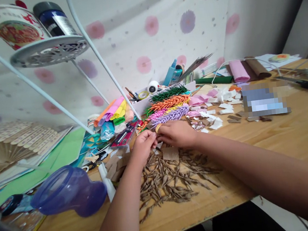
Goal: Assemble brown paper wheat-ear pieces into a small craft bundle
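My left hand and my right hand meet near the middle of the table, fingertips pinched close together. Whatever small thing sits between them is hidden by the fingers. Right below lies a small brown paper square. Many twisted brown paper strips spread in a heap between my forearms. Just beyond the right hand, bushy spikes of twisted paper lie side by side: a purple one, an orange one and a green one, with pink and yellow ones partly covered.
A purple plastic container stands at left beside green sheets. Rolls of coloured crepe paper lie behind. Paper scraps and a blurred-out rectangular object are at right. A white wire rack holds a cup and a jar.
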The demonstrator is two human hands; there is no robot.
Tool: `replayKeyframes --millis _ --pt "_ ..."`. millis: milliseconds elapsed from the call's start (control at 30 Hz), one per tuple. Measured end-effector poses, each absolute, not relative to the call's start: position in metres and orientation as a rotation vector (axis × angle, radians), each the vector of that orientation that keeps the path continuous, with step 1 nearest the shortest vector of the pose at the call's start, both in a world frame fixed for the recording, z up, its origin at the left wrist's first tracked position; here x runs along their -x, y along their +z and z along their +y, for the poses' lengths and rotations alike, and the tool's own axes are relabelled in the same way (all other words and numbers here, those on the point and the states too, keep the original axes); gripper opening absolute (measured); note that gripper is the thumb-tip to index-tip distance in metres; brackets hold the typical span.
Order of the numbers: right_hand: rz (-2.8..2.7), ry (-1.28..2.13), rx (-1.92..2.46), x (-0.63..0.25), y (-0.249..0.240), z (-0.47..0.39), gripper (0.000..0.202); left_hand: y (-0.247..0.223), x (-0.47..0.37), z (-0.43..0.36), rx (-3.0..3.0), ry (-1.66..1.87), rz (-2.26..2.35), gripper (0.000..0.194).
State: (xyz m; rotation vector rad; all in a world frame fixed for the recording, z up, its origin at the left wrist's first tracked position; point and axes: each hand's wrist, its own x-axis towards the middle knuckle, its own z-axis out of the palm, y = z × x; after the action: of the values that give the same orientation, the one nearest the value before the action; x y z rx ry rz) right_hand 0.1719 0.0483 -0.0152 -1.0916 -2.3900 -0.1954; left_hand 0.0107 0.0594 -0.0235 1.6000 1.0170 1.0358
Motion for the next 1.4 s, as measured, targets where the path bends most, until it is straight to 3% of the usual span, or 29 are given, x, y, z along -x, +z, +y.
replayKeyframes --millis 267,533,767,1400 --pt "-2.329 0.026 1.136 -0.170 -0.016 0.047 0.025 -0.025 -0.010 0.060 -1.659 1.026 1.003 0.018" --pt "-2.037 0.714 1.012 -0.165 -0.022 0.053 0.019 -0.022 -0.012 0.060 -1.847 1.104 1.018 0.004" --pt "-1.783 1.271 0.967 -0.163 -0.028 0.056 0.020 -0.016 -0.007 0.058 -2.258 1.011 1.074 0.009" --pt "-2.230 0.282 1.059 -0.169 -0.026 0.055 0.018 -0.029 -0.006 0.061 -2.258 0.988 1.264 0.032"
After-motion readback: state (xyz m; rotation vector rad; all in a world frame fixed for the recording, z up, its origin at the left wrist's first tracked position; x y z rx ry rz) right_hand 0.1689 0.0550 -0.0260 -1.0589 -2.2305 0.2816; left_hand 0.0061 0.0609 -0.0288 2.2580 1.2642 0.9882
